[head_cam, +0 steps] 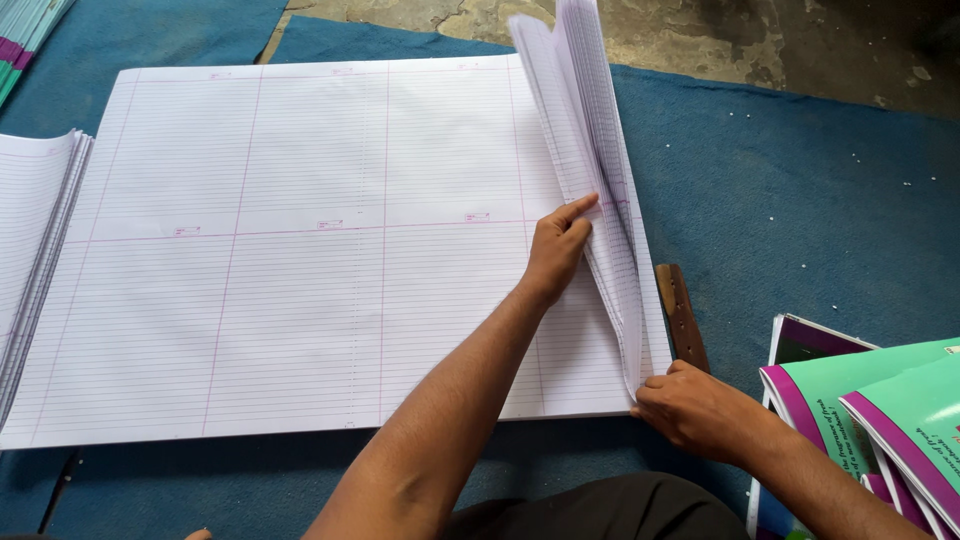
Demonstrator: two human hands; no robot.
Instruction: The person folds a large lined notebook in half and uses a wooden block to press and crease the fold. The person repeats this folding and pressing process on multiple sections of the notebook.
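Sheets of ruled paper (300, 260), a large flat stack with pink margin lines, lie on a blue mat (800, 200) on the floor, filling the middle of the view from nine o'clock to three. We judge the step in hand to be counting or separating: a lifted bundle of sheets (590, 150) stands fanned upright along the stack's edge at about one o'clock. Our left hand (556, 250) reaches across the stack, fingers curled and forefinger pointing, pressed against the raised bundle's face. Our right hand (700, 410), at four o'clock, pinches the bundle's near corner between thumb and fingers, nearly closed on the paper.

The next move, as we judge it, calls for a firm pinch at the corner and a steady left hand, so the thin sheets don't slip back or crease.

Counting: one large flat stack, one lifted bundle, one second ruled stack (35, 240) at nine o'clock, one brown strip-like tool (682, 315) just beside the stack at three o'clock. Green-and-purple covers (890, 410) at four o'clock show at least three, overlapping; more colored covers (30, 30) sit at eleven o'clock, too cropped to count.
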